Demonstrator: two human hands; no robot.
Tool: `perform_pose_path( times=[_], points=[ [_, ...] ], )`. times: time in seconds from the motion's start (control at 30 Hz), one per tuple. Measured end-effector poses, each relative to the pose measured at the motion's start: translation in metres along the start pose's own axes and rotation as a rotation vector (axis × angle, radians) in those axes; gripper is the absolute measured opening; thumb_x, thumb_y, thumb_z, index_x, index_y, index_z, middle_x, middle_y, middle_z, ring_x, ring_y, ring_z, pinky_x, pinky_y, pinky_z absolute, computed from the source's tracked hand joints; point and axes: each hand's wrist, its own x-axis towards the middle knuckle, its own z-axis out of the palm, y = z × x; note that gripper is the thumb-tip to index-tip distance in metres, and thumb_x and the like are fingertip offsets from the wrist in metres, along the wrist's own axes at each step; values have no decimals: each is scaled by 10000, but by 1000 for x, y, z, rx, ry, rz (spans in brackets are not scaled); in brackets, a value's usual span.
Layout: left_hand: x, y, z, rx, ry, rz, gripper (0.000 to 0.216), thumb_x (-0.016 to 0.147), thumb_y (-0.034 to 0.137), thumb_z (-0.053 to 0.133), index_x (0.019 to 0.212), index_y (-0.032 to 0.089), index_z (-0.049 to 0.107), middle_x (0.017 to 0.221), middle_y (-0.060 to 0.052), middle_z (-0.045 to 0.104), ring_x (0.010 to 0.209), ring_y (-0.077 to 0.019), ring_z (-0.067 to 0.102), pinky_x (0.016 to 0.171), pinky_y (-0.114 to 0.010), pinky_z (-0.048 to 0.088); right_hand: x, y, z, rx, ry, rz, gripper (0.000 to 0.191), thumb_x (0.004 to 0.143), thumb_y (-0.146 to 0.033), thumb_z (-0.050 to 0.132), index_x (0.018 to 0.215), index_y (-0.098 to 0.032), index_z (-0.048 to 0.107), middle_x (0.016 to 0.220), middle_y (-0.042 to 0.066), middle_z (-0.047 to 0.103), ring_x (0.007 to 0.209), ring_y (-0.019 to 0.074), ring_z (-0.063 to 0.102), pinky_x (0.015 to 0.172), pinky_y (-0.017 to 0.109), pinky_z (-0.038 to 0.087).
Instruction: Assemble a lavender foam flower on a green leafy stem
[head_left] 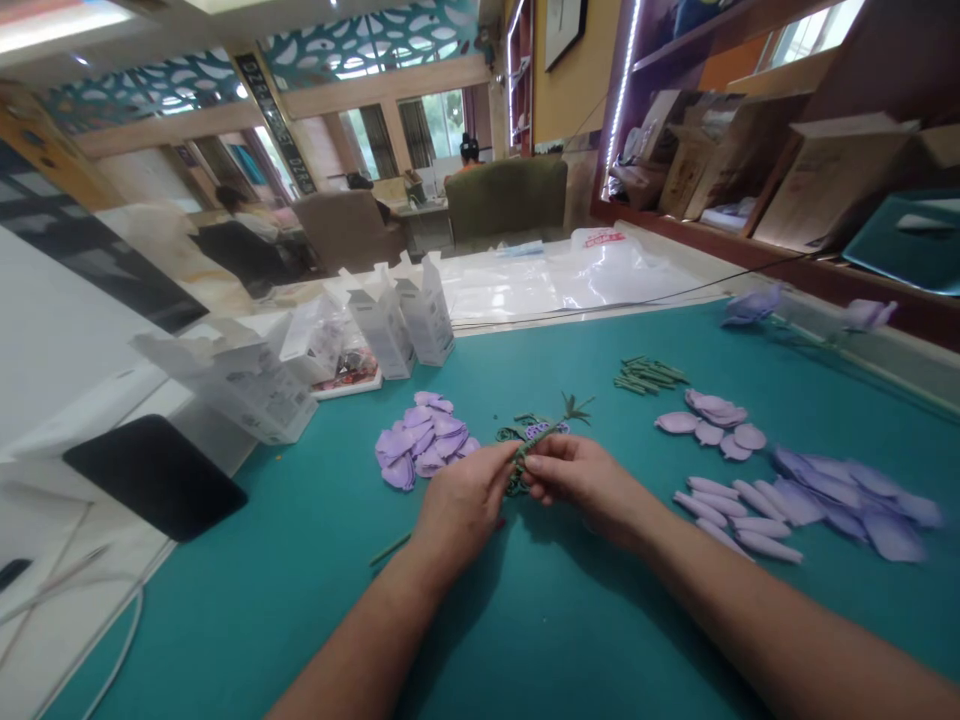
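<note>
Both my hands meet over the teal table [525,620] and pinch a thin green flower stem [553,424] whose leafy tip points up and to the right. My left hand [461,500] grips the stem's lower part with closed fingers. My right hand [581,480] pinches it just beside the left. A small tangle of green wire and purple bits [525,430] lies under the stem. A pile of purple petals [424,440] sits to the left of my hands. More purple petals [709,420] and long petals [742,505] lie to the right.
A bundle of green stems [646,375] lies further back. White cartons [409,315] and a clear box [240,385] stand at the left rear. A black pad [154,475] and cables sit at the left edge. Finished purple flowers [754,305] lie near the shelf. People sit in the background.
</note>
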Motion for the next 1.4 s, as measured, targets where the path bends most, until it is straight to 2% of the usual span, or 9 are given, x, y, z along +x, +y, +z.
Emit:
perform_pose_path(
  times=[0.33, 0.53, 0.67, 0.83, 1.03, 1.2, 1.4],
  points=[
    [0, -3, 3, -2, 33, -1, 322, 933, 208, 431, 1178, 206, 640, 1045, -71, 731, 909, -206, 671, 803, -305, 504, 3, 1, 1, -49, 53, -45, 310, 542, -375, 830, 637, -165, 624, 567, -8, 629, 487, 109, 566, 509, 257, 447],
    [1, -1, 3, -1, 40, -2, 310, 942, 223, 427, 1157, 223, 651, 1015, -55, 738, 885, -195, 675, 790, -288, 504, 2, 2, 3, -84, 94, -94, 287, 563, -381, 791, 611, -173, 600, 558, -6, 616, 480, 112, 556, 513, 267, 450],
    [1, 0, 2, -16, 33, -14, 322, 927, 211, 437, 1166, 188, 652, 1036, -78, 733, 912, -212, 673, 803, -300, 501, 3, -2, 1, -153, 63, -89, 286, 567, -399, 762, 623, -176, 591, 543, -18, 594, 485, 111, 541, 523, 267, 445],
    [1, 0, -1, -78, 18, -50, 343, 905, 215, 443, 1174, 175, 651, 1065, -82, 728, 946, -222, 667, 839, -320, 498, 3, -15, -10, -347, -17, -55, 272, 604, -413, 716, 644, -173, 596, 558, -25, 577, 491, 104, 512, 494, 246, 393],
    [4, -5, -8, -96, 108, -158, 332, 887, 253, 446, 1126, 179, 666, 1008, -70, 736, 910, -219, 667, 828, -322, 493, 9, -25, -41, -615, 209, -137, 221, 711, -401, 604, 675, -183, 602, 575, -26, 563, 497, 114, 485, 499, 250, 371],
    [5, -6, -10, -120, 98, -205, 352, 869, 278, 450, 1121, 159, 665, 899, -61, 729, 811, -204, 659, 751, -304, 473, 15, -25, -67, -911, 368, -271, 158, 793, -297, 528, 737, -191, 630, 670, 5, 637, 581, 148, 560, 576, 265, 414],
    [7, -8, -9, -173, 74, -219, 347, 858, 299, 445, 1084, 177, 680, 752, -25, 683, 708, -187, 625, 672, -289, 439, 11, -32, -74, -1191, 458, -301, 268, 786, -113, 455, 906, -207, 676, 794, 22, 710, 757, 179, 624, 686, 270, 414]
  ],
)
